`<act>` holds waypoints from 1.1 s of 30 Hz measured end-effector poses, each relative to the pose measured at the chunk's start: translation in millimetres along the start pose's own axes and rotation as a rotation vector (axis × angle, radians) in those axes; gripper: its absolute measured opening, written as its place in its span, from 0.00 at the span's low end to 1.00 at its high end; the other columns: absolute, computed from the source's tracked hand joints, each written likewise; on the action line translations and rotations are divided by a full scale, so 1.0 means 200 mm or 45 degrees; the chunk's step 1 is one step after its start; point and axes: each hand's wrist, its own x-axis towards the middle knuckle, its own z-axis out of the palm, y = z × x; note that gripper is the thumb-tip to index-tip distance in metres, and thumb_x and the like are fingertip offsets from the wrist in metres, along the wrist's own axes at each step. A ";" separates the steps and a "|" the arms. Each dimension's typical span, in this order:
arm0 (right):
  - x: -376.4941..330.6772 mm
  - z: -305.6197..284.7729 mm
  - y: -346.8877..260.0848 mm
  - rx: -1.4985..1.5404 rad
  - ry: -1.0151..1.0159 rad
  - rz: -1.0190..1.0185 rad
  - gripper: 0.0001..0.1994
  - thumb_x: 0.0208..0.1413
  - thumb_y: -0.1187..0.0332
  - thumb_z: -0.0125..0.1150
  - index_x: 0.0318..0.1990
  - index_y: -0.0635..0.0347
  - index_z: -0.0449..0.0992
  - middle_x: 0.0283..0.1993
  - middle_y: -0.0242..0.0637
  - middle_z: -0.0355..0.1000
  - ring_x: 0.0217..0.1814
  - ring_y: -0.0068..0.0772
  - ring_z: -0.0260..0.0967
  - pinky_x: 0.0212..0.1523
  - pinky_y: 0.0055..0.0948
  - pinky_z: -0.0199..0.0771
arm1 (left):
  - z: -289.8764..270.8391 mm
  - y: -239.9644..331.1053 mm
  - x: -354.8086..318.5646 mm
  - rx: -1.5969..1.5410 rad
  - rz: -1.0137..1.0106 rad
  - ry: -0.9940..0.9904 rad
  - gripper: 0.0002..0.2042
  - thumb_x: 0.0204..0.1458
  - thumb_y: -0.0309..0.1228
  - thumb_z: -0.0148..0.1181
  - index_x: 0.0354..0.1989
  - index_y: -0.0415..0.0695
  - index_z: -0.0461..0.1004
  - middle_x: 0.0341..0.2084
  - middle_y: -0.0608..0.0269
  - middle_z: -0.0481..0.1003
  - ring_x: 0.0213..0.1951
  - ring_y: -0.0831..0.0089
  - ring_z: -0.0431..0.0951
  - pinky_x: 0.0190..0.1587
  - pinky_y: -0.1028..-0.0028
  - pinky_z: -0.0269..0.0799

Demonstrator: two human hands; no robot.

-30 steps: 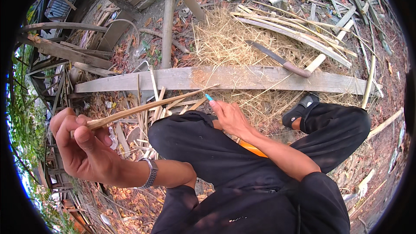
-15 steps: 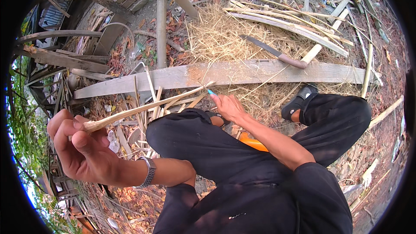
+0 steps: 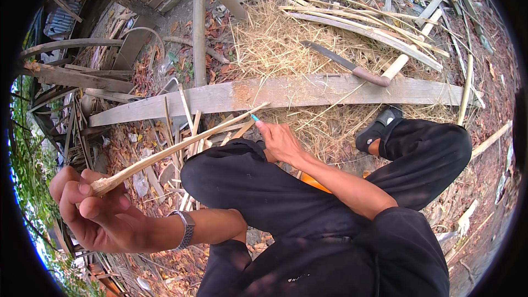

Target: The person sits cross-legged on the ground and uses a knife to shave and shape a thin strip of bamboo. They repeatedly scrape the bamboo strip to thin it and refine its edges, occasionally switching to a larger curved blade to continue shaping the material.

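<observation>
My left hand (image 3: 96,212) is closed around the near end of a long thin bamboo strip (image 3: 181,144), which slants up and right toward a grey plank (image 3: 286,92). My right hand (image 3: 280,140) rests by my knee, its fingers closed on a small tool with a turquoise tip (image 3: 254,117) that pokes out above the fingers, close to the strip's far end. I squat in black trousers, with a black sandal (image 3: 377,132) on my right foot. A wristwatch (image 3: 186,228) sits on my left wrist.
A large knife with a brown handle (image 3: 346,66) lies on straw (image 3: 291,44) just behind the plank. Split bamboo strips (image 3: 374,27) are piled at the back right. Old boards and poles (image 3: 82,77) lie to the left, dry leaves and shavings below.
My left hand has dropped slightly toward me with the strip's end. My right hand stays by the knee with the turquoise tool, nearly still.
</observation>
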 end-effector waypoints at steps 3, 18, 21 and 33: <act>0.06 0.00 0.05 -0.114 0.011 -0.004 0.33 0.65 0.47 0.35 0.26 0.70 0.74 0.21 0.61 0.69 0.29 0.65 0.69 0.34 0.51 0.70 | 0.08 0.00 0.02 0.038 0.066 0.100 0.17 0.57 0.38 0.59 0.32 0.33 0.69 0.39 0.49 0.67 0.17 0.84 0.58 0.11 0.88 0.47; 0.00 0.00 0.04 0.019 0.031 -0.101 0.30 0.65 0.47 0.37 0.28 0.69 0.72 0.18 0.56 0.64 0.22 0.57 0.64 0.28 0.47 0.65 | -0.02 -0.03 -0.01 0.025 -0.024 0.027 0.15 0.60 0.36 0.55 0.40 0.32 0.73 0.46 0.51 0.69 0.30 0.78 0.69 0.19 0.85 0.60; 0.05 0.02 0.20 -0.111 0.047 0.047 0.31 0.65 0.48 0.36 0.26 0.70 0.72 0.17 0.56 0.64 0.22 0.58 0.65 0.28 0.47 0.65 | -0.05 -0.02 0.00 0.007 0.017 -0.058 0.14 0.60 0.35 0.55 0.41 0.33 0.73 0.46 0.51 0.69 0.29 0.78 0.69 0.18 0.85 0.59; 0.05 0.05 0.80 -0.532 -0.028 0.365 0.35 0.64 0.43 0.34 0.32 0.71 0.76 0.31 0.61 0.73 0.37 0.62 0.72 0.42 0.52 0.70 | 0.04 -0.03 0.04 0.014 0.052 -0.027 0.13 0.61 0.35 0.55 0.38 0.33 0.73 0.45 0.52 0.69 0.27 0.79 0.67 0.18 0.86 0.56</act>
